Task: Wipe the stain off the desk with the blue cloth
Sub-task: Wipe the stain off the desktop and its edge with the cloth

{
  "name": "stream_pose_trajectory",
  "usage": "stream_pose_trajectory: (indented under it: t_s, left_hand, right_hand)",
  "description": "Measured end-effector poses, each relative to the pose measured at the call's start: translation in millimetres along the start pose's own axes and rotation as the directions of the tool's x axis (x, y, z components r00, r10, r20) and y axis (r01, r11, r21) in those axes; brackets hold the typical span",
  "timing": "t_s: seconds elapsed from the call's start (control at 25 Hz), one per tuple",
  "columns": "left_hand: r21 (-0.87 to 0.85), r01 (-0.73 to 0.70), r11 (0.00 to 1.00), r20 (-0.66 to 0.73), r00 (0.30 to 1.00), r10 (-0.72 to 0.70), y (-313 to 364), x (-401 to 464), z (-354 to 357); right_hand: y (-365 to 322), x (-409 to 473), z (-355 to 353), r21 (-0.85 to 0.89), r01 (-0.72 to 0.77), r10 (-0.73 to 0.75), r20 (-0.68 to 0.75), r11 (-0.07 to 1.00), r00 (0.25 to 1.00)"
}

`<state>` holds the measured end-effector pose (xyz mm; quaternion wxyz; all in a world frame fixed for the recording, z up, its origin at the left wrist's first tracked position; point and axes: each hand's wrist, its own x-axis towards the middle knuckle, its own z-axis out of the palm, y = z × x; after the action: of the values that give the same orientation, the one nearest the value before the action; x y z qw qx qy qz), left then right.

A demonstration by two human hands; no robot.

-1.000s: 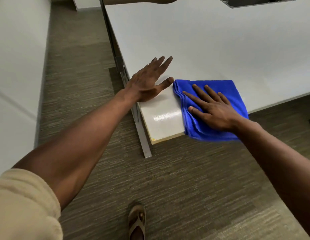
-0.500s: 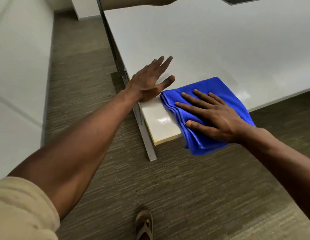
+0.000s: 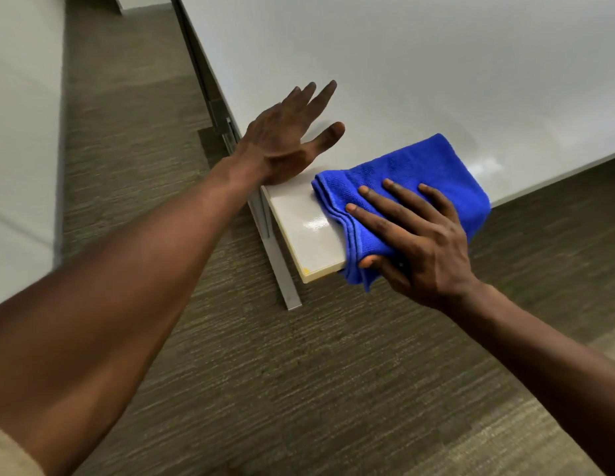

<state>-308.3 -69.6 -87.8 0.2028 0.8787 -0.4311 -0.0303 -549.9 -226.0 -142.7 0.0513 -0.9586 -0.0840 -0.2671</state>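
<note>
A folded blue cloth (image 3: pixel 419 166) lies on the near corner of the white desk (image 3: pixel 402 63), hanging over its front edge. My right hand (image 3: pixel 416 235) presses on the cloth, fingers spread on top and the thumb curled under the overhanging part. My left hand (image 3: pixel 285 139) rests flat on the desk just left of the cloth, fingers apart, holding nothing. A small yellow mark (image 3: pixel 306 270) shows at the very corner of the desk; a wet shine lies on the bare corner beside the cloth.
A grey metal desk leg (image 3: pixel 275 255) runs down to the brown carpet (image 3: pixel 299 389) below the corner. A white wall or panel (image 3: pixel 20 132) stands on the left, across a strip of carpet.
My right hand has slid the cloth toward the desk corner and its thumb has wrapped under the overhanging cloth. My left hand has stayed in place on the desk.
</note>
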Motion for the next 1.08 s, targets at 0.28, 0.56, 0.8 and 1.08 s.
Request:
stream_pose_trajectory:
  t_s: [0.28,0.56,0.8,1.08]
  left_hand:
    - [-0.033,0.050,0.998,-0.008,0.999,-0.051,-1.9,-2.1,0.8]
    - [-0.042,0.035,0.999,-0.027,0.999,-0.036,-1.5,1.1,4.0]
    - [-0.014,0.049,0.999,-0.010,0.999,-0.049,4.5,-1.1,1.1]
    - [-0.001,0.081,0.997,0.011,0.997,-0.081,3.1,0.3,4.2]
  right_hand:
    - [16.1,-0.6,-19.3,0.148,0.049,-0.066,0.112,0.988,0.992]
    - [-17.1,-7.2,-1.4,0.171,-0.119,0.132,-0.066,0.978,0.989]
    - [-2.5,-0.2,-24.5,0.349,-0.141,0.112,0.104,0.927,0.988]
    - [-34.4,5.4,-16.3,0.343,-0.243,0.240,0.053,0.907,0.969]
